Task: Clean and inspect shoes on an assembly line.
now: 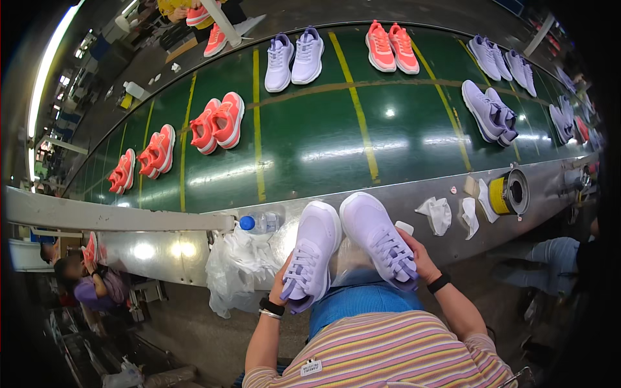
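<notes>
A pair of lavender sneakers is held up in front of me, toes pointing away and laces facing up. My left hand (pixel 279 284) is closed around the heel end of the left lavender sneaker (pixel 312 242). The heel end of the right lavender sneaker (pixel 372 226) is gripped by my right hand (pixel 422 257). The two shoes are close together but apart at the heels, over the near metal edge of the bench. Just beyond my right hand lies a small white piece (pixel 404 227), partly hidden. Fingers under the shoes are mostly out of sight.
A green conveyor belt (pixel 310 139) with yellow lines carries several coral and lavender sneakers. On the metal ledge are a blue-capped bottle (pixel 262 223), clear plastic bags (pixel 236 265), white scraps (pixel 437 215) and a yellow-banded can (pixel 508 193). A metal bar (pixel 123 215) crosses at left. Other people work nearby.
</notes>
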Available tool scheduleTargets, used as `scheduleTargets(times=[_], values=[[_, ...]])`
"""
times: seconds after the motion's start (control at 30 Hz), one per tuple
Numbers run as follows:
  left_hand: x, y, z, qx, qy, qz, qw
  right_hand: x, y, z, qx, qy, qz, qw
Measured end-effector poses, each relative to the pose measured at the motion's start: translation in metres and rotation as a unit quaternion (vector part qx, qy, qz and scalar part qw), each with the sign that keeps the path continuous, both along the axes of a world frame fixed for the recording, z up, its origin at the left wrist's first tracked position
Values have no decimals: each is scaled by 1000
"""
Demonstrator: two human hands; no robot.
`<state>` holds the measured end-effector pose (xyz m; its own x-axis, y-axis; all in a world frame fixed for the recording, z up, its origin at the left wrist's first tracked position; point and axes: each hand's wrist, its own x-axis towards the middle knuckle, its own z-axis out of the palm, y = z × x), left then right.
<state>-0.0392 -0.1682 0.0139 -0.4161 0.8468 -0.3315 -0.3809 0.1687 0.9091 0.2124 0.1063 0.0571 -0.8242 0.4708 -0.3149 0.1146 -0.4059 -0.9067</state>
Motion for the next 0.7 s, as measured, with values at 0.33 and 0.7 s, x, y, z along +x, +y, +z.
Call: scheduleTargets(times=[0.33, 0.7], values=[[4, 8, 29, -9, 89, 34, 995, 2, -3, 1, 278, -41, -9, 960], [12, 8, 38, -88, 453, 63, 885, -9, -22, 7, 414, -94, -31, 905]])
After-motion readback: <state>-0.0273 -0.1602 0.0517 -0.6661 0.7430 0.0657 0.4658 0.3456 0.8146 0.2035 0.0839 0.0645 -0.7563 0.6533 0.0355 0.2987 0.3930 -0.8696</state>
